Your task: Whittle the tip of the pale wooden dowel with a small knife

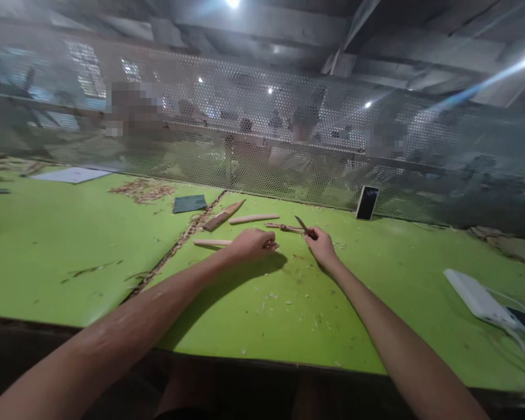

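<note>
My right hand (320,244) is closed around a small knife (301,223), its dark blade pointing up and to the left. A thin brown hinged tool (282,226) reaches toward those fingers; I cannot tell whether they touch it. My left hand (254,242) has its fingers curled just above the table, and what they hold, if anything, is hidden. Behind that wrist a pale wooden stick (210,242) shows only its left part. Farther back lie another pale, slightly curved stick (254,219) and a flat, pointed brown wooden piece (224,214).
Shavings (144,189) are heaped at the back left of the green table (126,233), near dark sandpaper-like sheet (189,203) and white paper (74,174). A phone (367,203) leans at the perforated screen (262,157). A white power bank (475,294) with cables lies right.
</note>
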A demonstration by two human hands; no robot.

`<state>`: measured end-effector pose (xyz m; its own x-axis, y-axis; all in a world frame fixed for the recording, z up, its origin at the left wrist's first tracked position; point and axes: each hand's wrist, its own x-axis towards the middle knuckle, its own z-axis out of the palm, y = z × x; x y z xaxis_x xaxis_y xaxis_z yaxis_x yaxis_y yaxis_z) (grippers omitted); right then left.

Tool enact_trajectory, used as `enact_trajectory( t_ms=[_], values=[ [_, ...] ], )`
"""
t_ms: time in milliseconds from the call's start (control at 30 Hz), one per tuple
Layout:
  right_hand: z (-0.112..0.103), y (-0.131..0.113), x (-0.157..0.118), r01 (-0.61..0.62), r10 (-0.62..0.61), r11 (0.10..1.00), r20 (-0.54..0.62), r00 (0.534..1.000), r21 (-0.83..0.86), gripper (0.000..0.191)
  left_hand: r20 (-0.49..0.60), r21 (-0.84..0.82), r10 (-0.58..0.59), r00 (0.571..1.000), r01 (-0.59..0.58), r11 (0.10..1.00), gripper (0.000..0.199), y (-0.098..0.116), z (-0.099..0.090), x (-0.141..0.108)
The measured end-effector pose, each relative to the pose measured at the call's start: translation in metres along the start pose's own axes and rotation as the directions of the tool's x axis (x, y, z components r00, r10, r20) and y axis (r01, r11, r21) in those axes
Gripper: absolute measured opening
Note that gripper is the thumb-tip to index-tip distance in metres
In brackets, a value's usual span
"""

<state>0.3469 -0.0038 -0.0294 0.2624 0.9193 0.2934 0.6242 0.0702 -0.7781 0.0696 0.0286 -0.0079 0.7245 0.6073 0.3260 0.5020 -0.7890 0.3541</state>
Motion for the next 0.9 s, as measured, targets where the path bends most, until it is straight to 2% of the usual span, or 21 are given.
enact_trajectory(
  t_ms=[233,700,900],
  values=[
    [-0.005,-0.005,-0.006,0.008,-0.008,1.0,0.0,1.0,-0.005,0.021,-0.001,-0.065,0.076,0.997,-0.076,0.995,0.024,0.0,0.006,0.0],
    [-0.005,-0.01,-0.013,0.005,-0.005,0.997,-0.002,1.0,0.075,0.011,0.019,-0.06,0.03,0.999,-0.029,0.998,0.006,-0.002,0.005,-0.003],
    [-0.003,-0.012,-0.014,0.021,-0.022,0.995,0.007,1.0,0.102,0.02,0.027,-0.102,-0.014,1.0,0.017,0.995,0.006,-0.003,0.007,0.0]
  ],
)
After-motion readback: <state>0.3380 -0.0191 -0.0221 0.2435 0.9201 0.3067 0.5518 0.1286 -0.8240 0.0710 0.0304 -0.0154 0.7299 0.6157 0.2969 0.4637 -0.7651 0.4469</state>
